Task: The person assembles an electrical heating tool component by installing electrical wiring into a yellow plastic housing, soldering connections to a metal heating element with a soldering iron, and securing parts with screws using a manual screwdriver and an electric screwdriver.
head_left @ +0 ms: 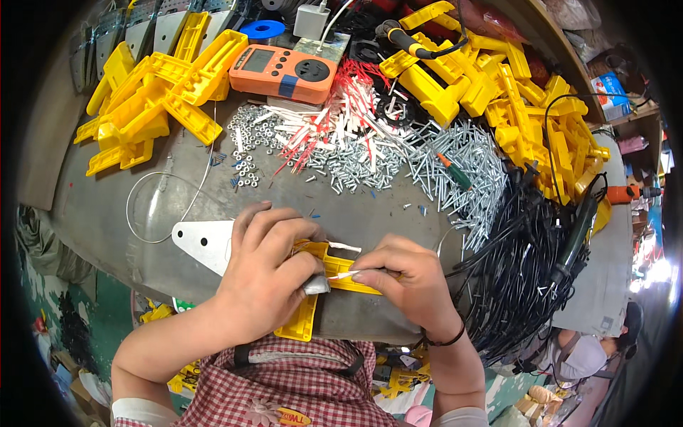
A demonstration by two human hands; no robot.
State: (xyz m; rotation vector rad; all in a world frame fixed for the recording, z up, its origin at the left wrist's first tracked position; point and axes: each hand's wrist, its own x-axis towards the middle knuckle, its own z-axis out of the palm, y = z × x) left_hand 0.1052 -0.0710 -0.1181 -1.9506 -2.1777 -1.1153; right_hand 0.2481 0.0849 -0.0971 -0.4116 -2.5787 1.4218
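Note:
At the near edge of the table my left hand (267, 267) is closed around a yellow plastic handle housing (348, 282), its open ribbed side showing. A white metal plate with dark holes (203, 242) sticks out to the left from under that hand. My right hand (409, 276) pinches a thin white wire or sleeve (341, 275) over the housing's channel; its far end is hidden by the fingers. Another white sleeved lead (345, 247) juts out just beyond the housing. Below my left fingers shows a grey piece (317, 285), partly covered.
Beyond my hands lie piles of screws (455, 178), nuts (245, 135) and red-and-white leads (341, 117). An orange multimeter (283, 73) stands among yellow housings (153, 99). A soldering iron (402, 39) rests on more housings. Black cables (523, 263) heap at right, near another person (583, 356).

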